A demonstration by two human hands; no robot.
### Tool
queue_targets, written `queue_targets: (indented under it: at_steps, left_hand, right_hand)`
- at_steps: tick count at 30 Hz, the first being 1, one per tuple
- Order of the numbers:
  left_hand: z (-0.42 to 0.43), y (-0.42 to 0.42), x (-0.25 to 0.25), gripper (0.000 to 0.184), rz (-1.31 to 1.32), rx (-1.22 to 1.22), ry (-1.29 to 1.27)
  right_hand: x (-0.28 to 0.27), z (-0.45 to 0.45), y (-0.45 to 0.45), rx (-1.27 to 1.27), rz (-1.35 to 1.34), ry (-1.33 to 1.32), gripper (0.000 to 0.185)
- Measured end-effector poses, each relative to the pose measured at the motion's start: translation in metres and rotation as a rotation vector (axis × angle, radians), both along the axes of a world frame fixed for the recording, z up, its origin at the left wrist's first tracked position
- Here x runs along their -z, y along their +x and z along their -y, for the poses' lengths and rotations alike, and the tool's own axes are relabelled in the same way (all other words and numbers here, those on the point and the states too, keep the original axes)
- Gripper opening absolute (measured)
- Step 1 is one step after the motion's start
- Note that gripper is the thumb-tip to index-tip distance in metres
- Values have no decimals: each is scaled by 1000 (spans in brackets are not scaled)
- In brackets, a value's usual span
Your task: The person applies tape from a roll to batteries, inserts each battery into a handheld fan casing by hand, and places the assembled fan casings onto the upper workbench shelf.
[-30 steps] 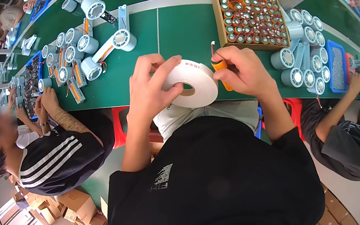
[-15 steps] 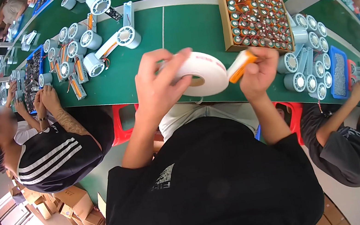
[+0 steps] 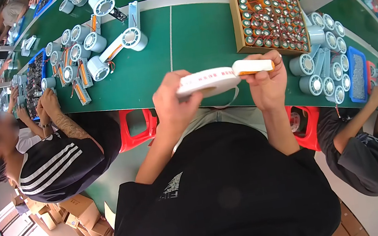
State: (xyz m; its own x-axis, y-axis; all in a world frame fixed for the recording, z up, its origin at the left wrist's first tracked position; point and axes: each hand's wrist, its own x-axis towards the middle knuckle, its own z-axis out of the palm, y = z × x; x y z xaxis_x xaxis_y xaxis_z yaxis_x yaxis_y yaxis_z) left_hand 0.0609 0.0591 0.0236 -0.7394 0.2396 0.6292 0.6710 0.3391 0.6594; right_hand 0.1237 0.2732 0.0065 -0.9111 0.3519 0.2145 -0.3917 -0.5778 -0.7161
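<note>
My left hand (image 3: 175, 104) is closed on a roll of white double-sided tape (image 3: 208, 80) with reddish print, tilted so its edge faces me. A loose strip of tape (image 3: 234, 97) curves down below the roll. Between the fingers of my right hand (image 3: 266, 82) is an orange battery (image 3: 270, 65) with a white strip along its upper face. The battery's left end meets the right edge of the roll. Both are held above the front edge of the green table (image 3: 201, 33).
A cardboard box (image 3: 237, 23) of upright orange batteries stands at the back right. Grey-blue fan housings (image 3: 312, 85) lie right, beside a blue tray (image 3: 356, 74); more housings (image 3: 98, 69) lie left. Co-workers (image 3: 58, 157) sit on both sides. Red stools (image 3: 135, 131) flank me.
The tape roll has turned from showing its flat side to showing its printed edge. The battery has swung from slanted to nearly level, and its end now touches the roll.
</note>
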Motion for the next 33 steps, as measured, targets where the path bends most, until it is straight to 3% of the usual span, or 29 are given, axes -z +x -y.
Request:
queue_targets:
  at_steps: [4, 5, 10, 14, 19, 24, 27, 29, 30, 32, 33]
  left_hand:
    - [7, 8, -37, 50, 89, 171, -181]
    - [7, 9, -45, 50, 95, 166, -186]
    - [-4, -2, -80, 47, -82, 244, -262]
    - [-2, 3, -90, 42, -9, 190, -631]
    - [-4, 7, -93, 42, 38, 165, -843]
    - [-20, 14, -52, 47, 187, 392, -807]
    - [-7, -23, -62, 50, 238, 222, -678]
    - [2, -53, -37, 39, 330, 283, -643]
    - [6, -61, -27, 39, 330, 268, -643]
    - [13, -76, -7, 36, 127, 202, -668]
    - [13, -86, -2, 35, 18, 180, -679]
  right_hand:
    - [-19, -3, 11, -84, -3, -508, 39]
    - [-25, -1, 13, -89, 4, -514, 39]
    - [-50, 0, 7, -48, -83, -265, 41]
    - [-48, -9, 13, -80, 54, 28, 43]
    - [-40, -9, 9, -121, 97, -13, 45]
    - [-83, -26, -1, -44, -104, 76, 40]
    - [-91, -34, 6, 32, -196, 114, 39]
    - [-84, -51, 8, 1, -127, -210, 45]
    - [-74, -53, 9, -8, -104, -227, 44]
    - [-46, -50, 12, -26, -88, -254, 44]
    - [-32, -48, 14, -7, -54, -126, 45]
